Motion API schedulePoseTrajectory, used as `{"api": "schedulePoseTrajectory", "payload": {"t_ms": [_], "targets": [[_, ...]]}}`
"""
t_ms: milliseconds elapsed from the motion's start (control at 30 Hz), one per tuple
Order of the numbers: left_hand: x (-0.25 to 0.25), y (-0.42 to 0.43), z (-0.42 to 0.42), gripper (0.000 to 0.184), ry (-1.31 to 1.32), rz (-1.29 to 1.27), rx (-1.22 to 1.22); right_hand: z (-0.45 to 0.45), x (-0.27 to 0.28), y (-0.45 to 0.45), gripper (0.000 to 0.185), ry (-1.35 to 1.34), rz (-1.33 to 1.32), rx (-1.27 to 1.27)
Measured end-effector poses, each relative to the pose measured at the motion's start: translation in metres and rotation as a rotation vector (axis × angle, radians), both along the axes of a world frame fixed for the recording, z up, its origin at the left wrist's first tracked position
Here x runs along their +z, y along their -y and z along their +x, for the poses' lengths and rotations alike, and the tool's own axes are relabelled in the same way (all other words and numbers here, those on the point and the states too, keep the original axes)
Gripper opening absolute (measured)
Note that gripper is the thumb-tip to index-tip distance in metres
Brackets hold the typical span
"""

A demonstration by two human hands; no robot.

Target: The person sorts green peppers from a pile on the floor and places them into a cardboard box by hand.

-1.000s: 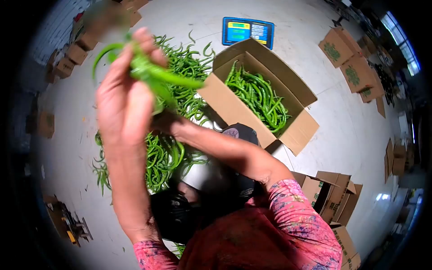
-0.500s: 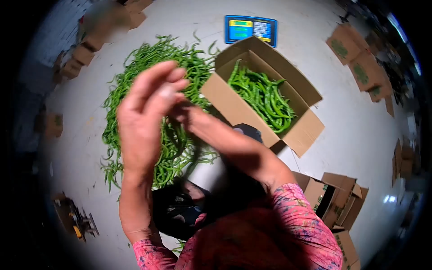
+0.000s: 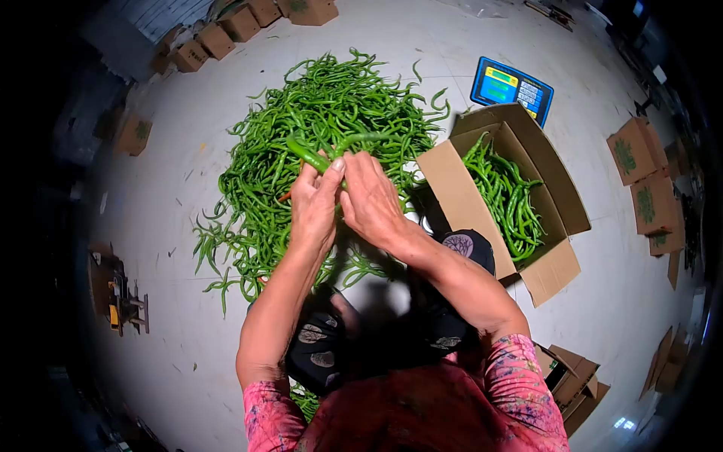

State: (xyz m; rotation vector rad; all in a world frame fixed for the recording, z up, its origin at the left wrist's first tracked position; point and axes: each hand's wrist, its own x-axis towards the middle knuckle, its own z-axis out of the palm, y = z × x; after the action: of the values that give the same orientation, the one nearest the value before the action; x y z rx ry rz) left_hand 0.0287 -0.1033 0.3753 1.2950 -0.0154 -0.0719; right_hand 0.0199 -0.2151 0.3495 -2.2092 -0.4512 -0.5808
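My left hand (image 3: 314, 205) is closed round a thick green chili pepper (image 3: 304, 152), its end pointing up and left past the fingers. Close against it, my right hand (image 3: 370, 197) has its fingers curled and pressed together. A paler green chili (image 3: 367, 139) sticks out above the right fingers and appears to be in their grip. Both hands are over the near part of a large pile of green chilies (image 3: 339, 98) on the floor. A bit of red shows beside the left fingers. To the right stands an open cardboard box (image 3: 461, 188) with green chilies (image 3: 506, 197) inside.
Behind the box is a blue scale display (image 3: 513, 89). More cardboard boxes stand along the far left (image 3: 239, 24) and the right side (image 3: 637, 154). Flattened or open cartons (image 3: 576, 384) lie at lower right. My knees (image 3: 320, 346) are just below the pile.
My hands have come together over the pile, and chilies now show in their grip. The view has shifted, so pile and box appear farther right.
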Motion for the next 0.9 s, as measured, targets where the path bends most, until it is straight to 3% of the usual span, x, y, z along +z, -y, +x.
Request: {"api": "schedulePoseTrajectory", "payload": {"t_ms": [167, 233, 500, 700, 900], "targets": [[-0.019, -0.024, 0.011, 0.025, -0.059, -0.166, -0.089, 0.007, -0.013, 0.003, 0.051, -0.151, 0.13, 0.2], [-0.021, -0.032, 0.013, 0.026, -0.131, -0.259, -0.181, 0.006, -0.006, 0.006, 0.046, -0.382, 0.449, 0.259], [-0.026, -0.045, 0.018, 0.027, -0.11, -0.273, -0.127, 0.018, -0.001, 0.019, 0.044, -0.827, 0.724, 0.2], [-0.019, -0.054, 0.017, 0.042, -0.105, -0.362, -0.33, 0.022, -0.008, 0.029, 0.045, -1.167, 0.909, 0.706], [-0.017, -0.053, 0.011, 0.046, -0.016, -0.189, -0.311, 0.015, -0.005, 0.027, 0.024, -1.063, 0.634, 0.689]]}}
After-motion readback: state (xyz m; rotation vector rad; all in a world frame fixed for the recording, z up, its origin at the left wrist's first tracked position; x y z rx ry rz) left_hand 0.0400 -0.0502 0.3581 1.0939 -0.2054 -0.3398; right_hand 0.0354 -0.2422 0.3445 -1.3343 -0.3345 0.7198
